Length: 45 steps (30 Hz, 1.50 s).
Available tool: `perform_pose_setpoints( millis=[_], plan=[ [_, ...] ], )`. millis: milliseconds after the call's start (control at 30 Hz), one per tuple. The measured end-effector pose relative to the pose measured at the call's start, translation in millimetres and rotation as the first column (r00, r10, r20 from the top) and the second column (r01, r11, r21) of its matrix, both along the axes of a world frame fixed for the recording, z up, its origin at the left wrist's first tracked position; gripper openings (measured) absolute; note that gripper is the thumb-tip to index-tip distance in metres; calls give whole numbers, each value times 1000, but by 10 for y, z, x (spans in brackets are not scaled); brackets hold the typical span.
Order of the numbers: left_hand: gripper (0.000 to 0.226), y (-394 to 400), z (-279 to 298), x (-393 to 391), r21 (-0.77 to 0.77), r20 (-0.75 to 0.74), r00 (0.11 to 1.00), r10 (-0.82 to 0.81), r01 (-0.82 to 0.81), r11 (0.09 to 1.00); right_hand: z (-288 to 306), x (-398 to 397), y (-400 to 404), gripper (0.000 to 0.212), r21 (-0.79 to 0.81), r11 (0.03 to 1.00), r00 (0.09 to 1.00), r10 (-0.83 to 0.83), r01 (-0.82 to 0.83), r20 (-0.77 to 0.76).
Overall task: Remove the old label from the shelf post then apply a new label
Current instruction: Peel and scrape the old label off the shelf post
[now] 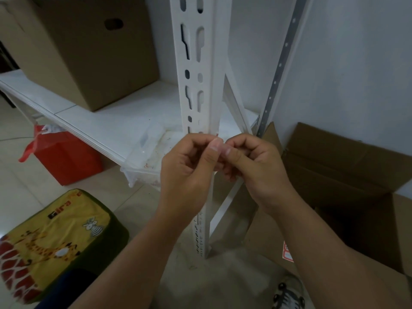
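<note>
A white slotted metal shelf post [196, 70] rises through the middle of the view. In front of it, at shelf height, my left hand [189, 166] and my right hand [252, 161] meet with thumbs and fingertips pinched together. A small pale, nearly see-through piece, seemingly a label [219, 144], is squeezed between the fingertips of both hands. Its print and exact shape are too blurred to read. No label shows on the bare stretch of post above my hands.
A brown cardboard box [89, 47] stands on the white shelf board [124, 121] at left. An open cardboard box [347, 175] sits on the floor at right. A red bag [64, 157], a clear plastic tray [145, 166] and a yellow giraffe-print bag [53, 237] lie lower left.
</note>
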State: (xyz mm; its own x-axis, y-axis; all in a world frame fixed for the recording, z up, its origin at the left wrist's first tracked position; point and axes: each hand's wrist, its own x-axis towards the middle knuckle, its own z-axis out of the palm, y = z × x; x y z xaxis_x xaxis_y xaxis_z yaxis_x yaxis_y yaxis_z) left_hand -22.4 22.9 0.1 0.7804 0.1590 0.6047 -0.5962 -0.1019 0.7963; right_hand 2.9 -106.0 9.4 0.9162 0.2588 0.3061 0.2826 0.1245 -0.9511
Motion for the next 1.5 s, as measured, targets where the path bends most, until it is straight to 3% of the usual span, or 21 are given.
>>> perform_pose_setpoints(
  millis=[200, 400, 533, 633, 833, 900, 1000, 1067, 1100, 1167, 1233, 1333, 1400, 1500],
  plan=[
    [17, 52, 7, 23, -63, -50, 999, -19, 16, 998, 1, -2, 59, 25, 4, 1000, 1000, -2, 2, -10],
    [41, 154, 29, 64, -9, -136, 970, 201, -204, 979, -9, -23, 63, 48, 0, 999, 998, -51, 51, -32],
    [53, 467, -62, 315, 196, -313, 881, 356, -306, 931, -59, 0, 58, 33, 23, 991, 987, -129, 132, -90],
    [43, 688, -212, 544, 424, -416, 795, 441, -259, 868, -82, 12, 66, 30, 37, 988, 983, -143, 148, -113],
    [58, 792, -315, 743, 747, -419, 680, 602, -118, 654, -105, 20, 97, 31, 1, 983, 975, -181, 183, -127],
    [52, 792, -380, 792, 810, -382, 658, 649, -100, 578, -112, 21, 114, 32, -27, 979, 973, -204, 202, -110],
    [26, 780, -484, 804, 824, -397, 640, 658, -68, 562, -122, 21, 122, 32, -63, 976, 973, -215, 210, -85],
    [44, 791, -508, 785, 843, -408, 620, 670, -27, 538, -133, 19, 108, 32, -93, 971, 972, -225, 218, -67],
    [41, 804, -504, 785, 854, -379, 614, 692, -55, 517, -136, 17, 99, 32, -104, 969, 971, -229, 223, -60],
    [50, 801, -453, 782, 839, -370, 597, 712, -115, 533, -135, 15, 86, 32, -112, 967, 970, -236, 229, -52],
    [60, 785, -407, 768, 777, -414, 590, 693, -168, 606, -131, 18, 79, 31, -117, 964, 968, -245, 238, -50],
    [20, 788, -437, 787, 675, -436, 674, 596, -193, 712, -132, 20, 78, 25, -113, 962, 966, -255, 249, -38],
    [24, 778, -409, 760, 634, -477, 684, 552, -167, 755, -136, 24, 79, 25, -118, 957, 963, -269, 264, -27],
    [25, 741, -350, 730, 654, -456, 674, 581, -189, 732, -125, 21, 69, 28, -99, 961, 965, -263, 259, -24]
  ],
)
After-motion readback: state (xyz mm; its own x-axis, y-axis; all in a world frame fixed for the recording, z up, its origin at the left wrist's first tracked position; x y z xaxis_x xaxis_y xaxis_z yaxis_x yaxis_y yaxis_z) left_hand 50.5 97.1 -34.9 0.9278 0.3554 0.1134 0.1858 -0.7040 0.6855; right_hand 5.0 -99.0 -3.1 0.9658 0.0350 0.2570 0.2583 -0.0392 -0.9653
